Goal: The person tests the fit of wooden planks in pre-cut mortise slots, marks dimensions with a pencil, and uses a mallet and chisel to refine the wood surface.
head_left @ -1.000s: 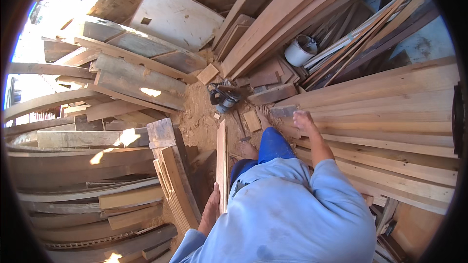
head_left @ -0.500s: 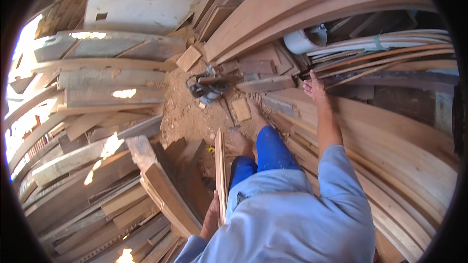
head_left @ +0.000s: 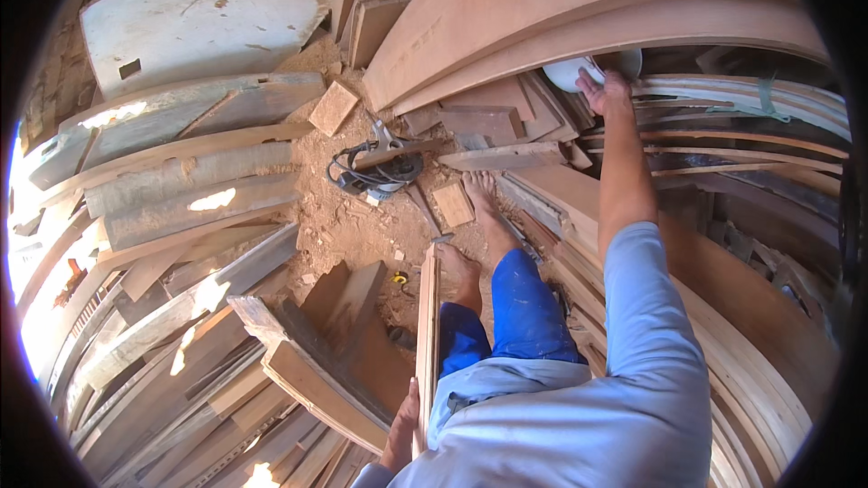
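Observation:
My left hand [head_left: 402,427] is closed around the lower end of a narrow wooden board [head_left: 426,334]. The board stands up beside my left leg, its layered edge facing me. My right arm stretches forward and to the right. At its end my right hand [head_left: 607,94] is open, fingers apart and slightly bent, in front of a white round container [head_left: 566,73] under large curved planks. Part of the container is hidden behind the hand and the planks, and I cannot tell whether the fingers touch it.
A corded power tool [head_left: 378,167] lies in sawdust on the floor, near a hammer [head_left: 425,211] and a square wood block [head_left: 452,205]. A yellow tape measure [head_left: 400,278] lies nearer. Stacked planks [head_left: 194,181] fill the left; long curved boards [head_left: 723,280] line the right.
My right hand has moved forward from beside the thin strips to the white container. The view has shifted; my left hand still holds the board.

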